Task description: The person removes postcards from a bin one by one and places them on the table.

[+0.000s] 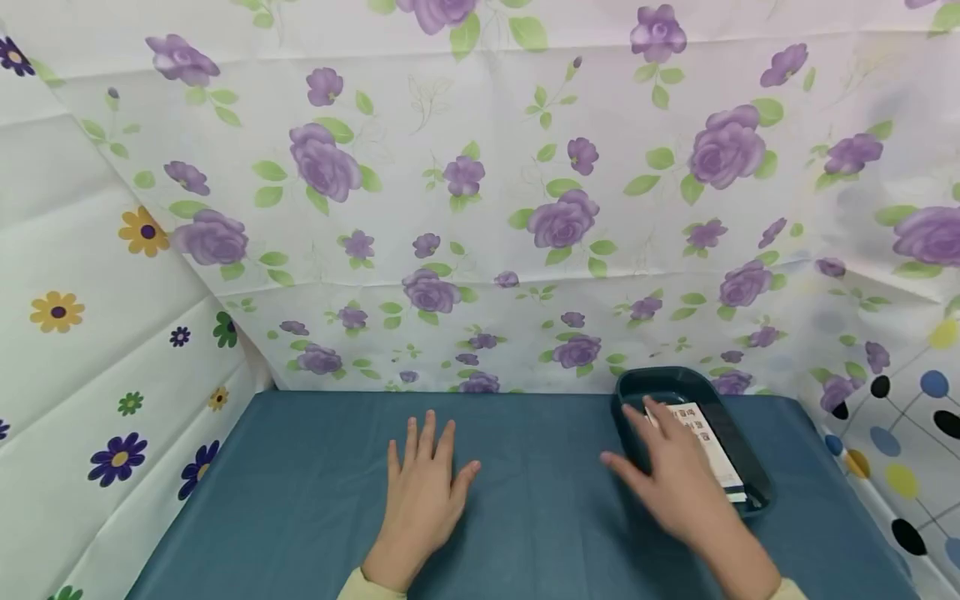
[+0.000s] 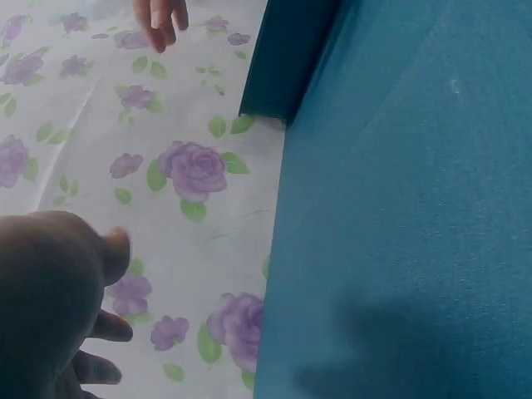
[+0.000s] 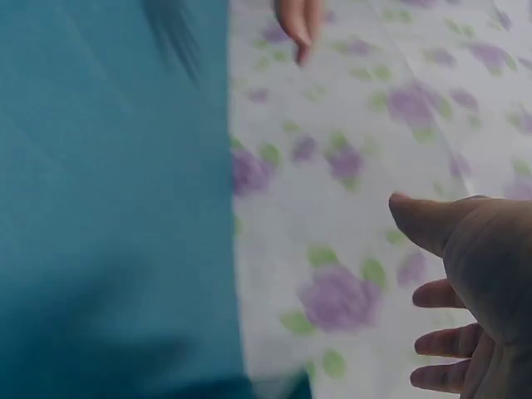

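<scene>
My left hand [image 1: 422, 492] is held over the blue table with its fingers spread, and nothing is in it. Over the near left side of a dark teal tray [image 1: 750, 446] is my right hand [image 1: 675, 475], its fingers spread too. Inside the tray lies a white box or booklet [image 1: 716, 450] with dark printed characters, partly covered from view by the right hand. Whether the right fingers touch it cannot be told. In the left wrist view the tray's wall [image 2: 278, 66] stands at the table edge.
A blue cover [image 1: 540, 492] lies over the table. Behind it hangs a white cloth [image 1: 495, 167] with purple roses. A flowered cloth [image 1: 82, 358] borders the left side, and a cloth with coloured dots [image 1: 900, 450] the right.
</scene>
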The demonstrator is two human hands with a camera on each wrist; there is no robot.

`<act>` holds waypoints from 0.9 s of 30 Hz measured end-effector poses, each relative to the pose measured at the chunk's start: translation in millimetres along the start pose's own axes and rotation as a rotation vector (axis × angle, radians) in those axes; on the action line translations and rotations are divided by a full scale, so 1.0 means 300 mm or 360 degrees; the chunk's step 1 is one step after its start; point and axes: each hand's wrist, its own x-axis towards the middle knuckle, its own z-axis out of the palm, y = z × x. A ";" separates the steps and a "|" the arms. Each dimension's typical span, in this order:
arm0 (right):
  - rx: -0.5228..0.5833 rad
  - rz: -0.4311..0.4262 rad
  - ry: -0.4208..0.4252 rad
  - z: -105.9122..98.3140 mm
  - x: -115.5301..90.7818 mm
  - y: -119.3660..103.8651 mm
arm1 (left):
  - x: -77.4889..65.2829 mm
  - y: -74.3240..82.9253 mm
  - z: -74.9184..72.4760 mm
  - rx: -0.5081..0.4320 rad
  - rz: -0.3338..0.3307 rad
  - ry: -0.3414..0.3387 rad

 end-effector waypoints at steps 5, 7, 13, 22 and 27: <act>-0.0037 0.0234 -0.0038 -0.082 0.051 0.111 | 0.015 0.004 -0.010 -0.0081 0.0069 0.0121; -0.0059 0.0333 -0.0100 -0.096 0.063 0.175 | 0.020 0.004 -0.008 -0.0097 0.0104 0.0136; -0.0151 0.0629 -0.0380 -0.097 0.072 0.368 | 0.029 -0.004 0.017 -0.0094 0.0198 0.0133; -0.0136 0.0869 -0.0574 -0.071 0.084 0.470 | 0.032 -0.012 0.047 -0.0028 0.0214 0.0053; -0.0156 0.0899 -0.0527 -0.065 0.091 0.477 | 0.037 -0.019 0.062 0.0003 0.0218 0.0044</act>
